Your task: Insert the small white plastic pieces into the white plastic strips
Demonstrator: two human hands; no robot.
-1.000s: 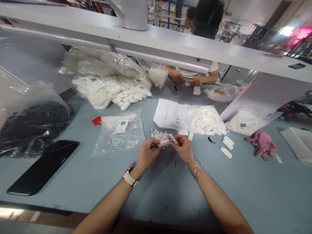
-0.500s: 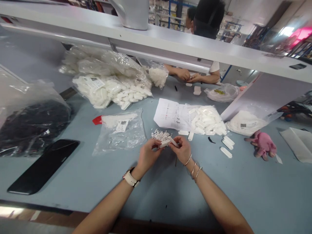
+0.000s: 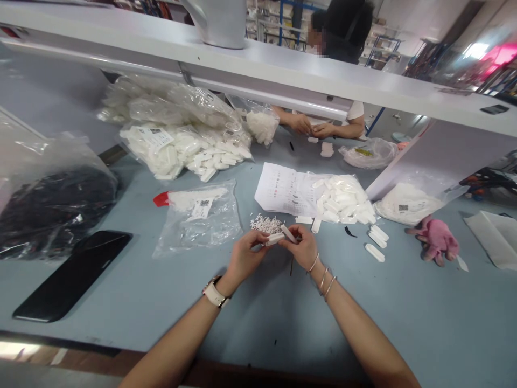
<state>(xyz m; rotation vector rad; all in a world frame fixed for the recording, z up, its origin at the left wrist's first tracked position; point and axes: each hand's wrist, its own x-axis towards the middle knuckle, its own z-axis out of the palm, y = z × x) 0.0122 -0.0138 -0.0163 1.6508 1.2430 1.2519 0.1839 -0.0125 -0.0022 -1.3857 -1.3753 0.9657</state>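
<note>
Above the blue-grey table (image 3: pixel 173 307), a white piece (image 3: pixel 275 238), presumably light, stiff and best held by its ends, is pinched by the left hand (image 3: pixel 247 253), a white strip (image 3: pixel 288 234) by the right hand (image 3: pixel 306 249), tiny parts (image 3: pixel 263 223) heaped just to the far side.

Measured from the left hand (image 3: pixel 249 253) and right hand (image 3: pixel 304 248), bare tabletop (image 3: pixel 274 302) runs free toward 4, 6 and 8 o'clock. A heap of tiny white parts (image 3: pixel 266 223) blocks 12, with the printed sheet (image 3: pixel 283 188) beyond it. A filled clear bag (image 3: pixel 343 200) obstructs 2, loose white bars (image 3: pixel 375 252) 3. Toward 11, a lane passes between the sheet and a flattened bag (image 3: pixel 200 229).
</note>
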